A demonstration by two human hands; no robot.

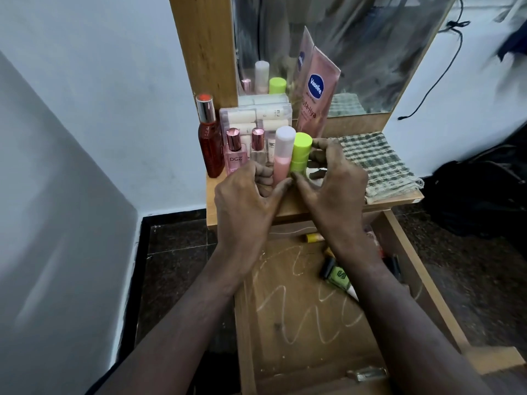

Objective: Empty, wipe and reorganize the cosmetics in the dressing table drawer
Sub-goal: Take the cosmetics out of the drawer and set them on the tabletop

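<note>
Two hands were up at the tabletop [285, 208], working the same pair of bottles. Left hand [245, 201] had its fingers curled around the base of the pink bottle [283, 155], thumb pressed against its lower side. Right hand [332, 183] pinched the lime-green container [300, 153], fingers behind it, thumb at its foot. Both bottles stood upright, touching each other. Left of them: two pink perfume bottles [235, 153], then a tall red bottle [209, 138]. Behind: a clear box of white tubes [256, 116] and a Vaseline tube [315, 95] leaning on the mirror [370, 52]. Checked cloth [376, 163] lay on the right of the top. Drawer [299, 323] was open below, mostly bare, white scribbles on its floor, a green tube [339, 276] and a few small items along its right side.
</note>
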